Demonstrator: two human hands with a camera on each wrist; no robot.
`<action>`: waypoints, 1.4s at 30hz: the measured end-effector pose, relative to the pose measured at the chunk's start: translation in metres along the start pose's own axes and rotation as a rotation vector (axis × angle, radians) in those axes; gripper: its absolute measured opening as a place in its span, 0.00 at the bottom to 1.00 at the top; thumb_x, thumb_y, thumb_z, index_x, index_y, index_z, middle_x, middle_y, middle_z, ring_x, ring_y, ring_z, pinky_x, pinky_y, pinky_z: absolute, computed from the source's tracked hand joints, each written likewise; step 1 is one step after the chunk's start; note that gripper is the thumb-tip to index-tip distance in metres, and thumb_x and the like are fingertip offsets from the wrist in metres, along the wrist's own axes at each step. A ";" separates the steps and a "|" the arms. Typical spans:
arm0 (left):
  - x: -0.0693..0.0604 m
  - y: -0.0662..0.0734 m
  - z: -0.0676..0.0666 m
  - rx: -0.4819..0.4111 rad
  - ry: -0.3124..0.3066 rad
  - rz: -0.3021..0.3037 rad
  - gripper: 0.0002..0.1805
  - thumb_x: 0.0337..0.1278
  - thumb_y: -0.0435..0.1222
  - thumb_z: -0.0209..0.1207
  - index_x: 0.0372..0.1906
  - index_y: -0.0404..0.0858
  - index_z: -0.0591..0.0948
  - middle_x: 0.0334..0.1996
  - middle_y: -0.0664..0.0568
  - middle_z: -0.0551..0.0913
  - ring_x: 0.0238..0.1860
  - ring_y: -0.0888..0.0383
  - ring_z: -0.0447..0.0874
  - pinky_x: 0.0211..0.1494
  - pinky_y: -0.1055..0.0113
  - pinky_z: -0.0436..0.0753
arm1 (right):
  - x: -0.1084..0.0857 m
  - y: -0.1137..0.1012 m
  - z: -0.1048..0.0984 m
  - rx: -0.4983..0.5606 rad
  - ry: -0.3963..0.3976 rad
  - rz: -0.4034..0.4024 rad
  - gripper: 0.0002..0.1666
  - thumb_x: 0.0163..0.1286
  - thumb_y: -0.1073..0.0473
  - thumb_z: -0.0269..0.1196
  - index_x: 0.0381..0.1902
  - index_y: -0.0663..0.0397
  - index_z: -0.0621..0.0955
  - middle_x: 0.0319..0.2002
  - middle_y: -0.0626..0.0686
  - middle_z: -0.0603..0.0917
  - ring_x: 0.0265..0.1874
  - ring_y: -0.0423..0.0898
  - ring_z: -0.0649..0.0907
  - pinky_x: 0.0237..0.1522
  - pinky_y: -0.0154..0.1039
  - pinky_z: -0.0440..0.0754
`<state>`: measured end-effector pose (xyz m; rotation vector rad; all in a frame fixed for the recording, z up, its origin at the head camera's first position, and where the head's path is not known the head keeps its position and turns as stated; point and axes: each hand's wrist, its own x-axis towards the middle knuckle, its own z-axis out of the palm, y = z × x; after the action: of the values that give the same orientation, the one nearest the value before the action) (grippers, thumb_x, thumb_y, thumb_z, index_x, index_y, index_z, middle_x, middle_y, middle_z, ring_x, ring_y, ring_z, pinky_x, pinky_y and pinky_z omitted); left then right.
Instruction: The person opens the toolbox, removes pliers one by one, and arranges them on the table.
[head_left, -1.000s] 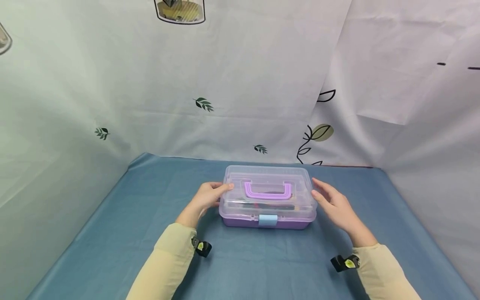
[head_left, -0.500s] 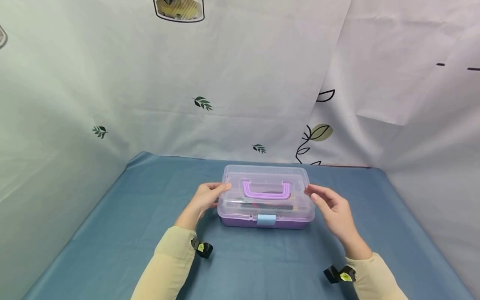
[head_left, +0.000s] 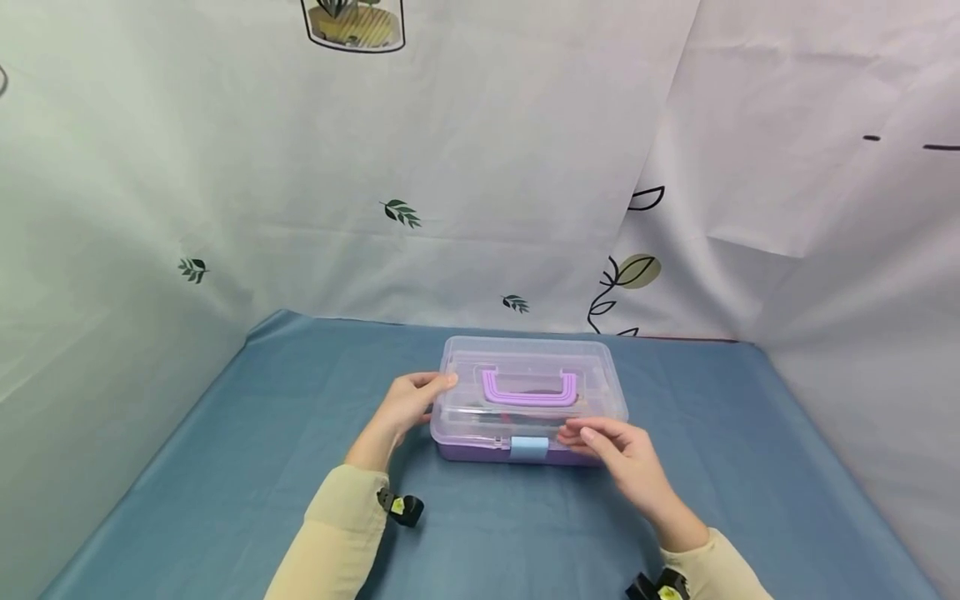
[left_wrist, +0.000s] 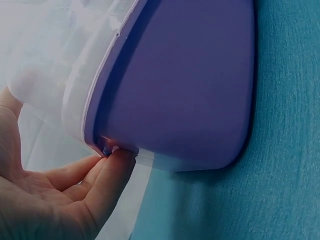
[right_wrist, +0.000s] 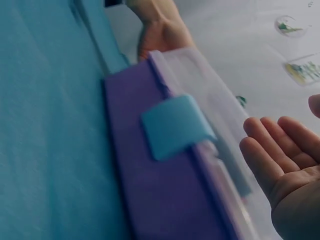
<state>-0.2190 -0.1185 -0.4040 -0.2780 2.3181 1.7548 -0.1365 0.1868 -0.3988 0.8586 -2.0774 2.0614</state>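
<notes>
A plastic storage box point(head_left: 465, 455) with a purple base and a clear lid point(head_left: 457, 354) stands closed on the table. A purple handle point(head_left: 528, 398) lies folded on the lid, and a light blue latch point(right_wrist: 175, 127) fastens the front. My left hand point(head_left: 403, 412) grips the box's left side, thumb on the lid; in the left wrist view its fingertips point(left_wrist: 117, 162) meet the rim's underside. Just right of the latch, my right hand point(head_left: 618, 454) hovers in front of the lid with fingers extended, holding nothing. Slim items inside the box show only faintly through the lid.
Blue cloth point(head_left: 300, 400) covers the table. White curtains point(head_left: 487, 150) with leaf prints enclose it at the back and both sides. The box stands near the back edge.
My right hand has come from the box's right side leftward and toward me, to the front by the latch. The left hand keeps its grip on the left side.
</notes>
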 end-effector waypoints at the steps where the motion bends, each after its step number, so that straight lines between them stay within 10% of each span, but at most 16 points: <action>1: 0.000 0.000 0.000 -0.001 0.004 -0.004 0.46 0.43 0.63 0.64 0.63 0.37 0.71 0.63 0.42 0.72 0.61 0.48 0.73 0.58 0.51 0.78 | -0.001 0.002 0.002 0.008 -0.013 0.025 0.15 0.72 0.72 0.48 0.46 0.86 0.74 0.41 0.53 0.87 0.41 0.43 0.87 0.42 0.43 0.85; 7: 0.000 -0.001 0.001 -0.007 0.015 -0.004 0.45 0.44 0.62 0.64 0.63 0.37 0.71 0.62 0.43 0.73 0.60 0.48 0.74 0.57 0.52 0.79 | -0.003 0.007 0.013 0.042 -0.076 0.283 0.25 0.76 0.61 0.46 0.50 0.85 0.73 0.44 0.74 0.81 0.41 0.41 0.86 0.45 0.40 0.84; 16: -0.002 -0.001 0.002 -0.010 0.014 0.018 0.45 0.44 0.62 0.63 0.63 0.38 0.71 0.62 0.42 0.72 0.60 0.48 0.73 0.57 0.52 0.79 | -0.003 0.010 0.016 0.125 -0.090 0.648 0.35 0.75 0.46 0.47 0.57 0.79 0.71 0.53 0.70 0.79 0.46 0.44 0.85 0.50 0.41 0.82; 30: -0.004 -0.004 0.002 -0.028 0.035 0.027 0.45 0.45 0.62 0.63 0.63 0.37 0.71 0.61 0.41 0.73 0.59 0.48 0.74 0.56 0.53 0.80 | -0.009 0.024 0.030 0.152 -0.056 0.844 0.47 0.70 0.36 0.50 0.61 0.80 0.64 0.51 0.67 0.81 0.45 0.48 0.85 0.46 0.41 0.84; 42: -0.002 -0.004 0.003 -0.033 0.035 0.021 0.44 0.44 0.62 0.64 0.63 0.37 0.72 0.61 0.41 0.73 0.59 0.47 0.74 0.56 0.52 0.80 | -0.008 0.032 0.034 0.495 0.109 0.880 0.38 0.69 0.42 0.56 0.54 0.73 0.65 0.44 0.61 0.84 0.46 0.49 0.84 0.50 0.44 0.82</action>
<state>-0.2158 -0.1172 -0.4083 -0.2938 2.3262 1.8142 -0.1331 0.1547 -0.4343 -0.2510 -2.1196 3.0223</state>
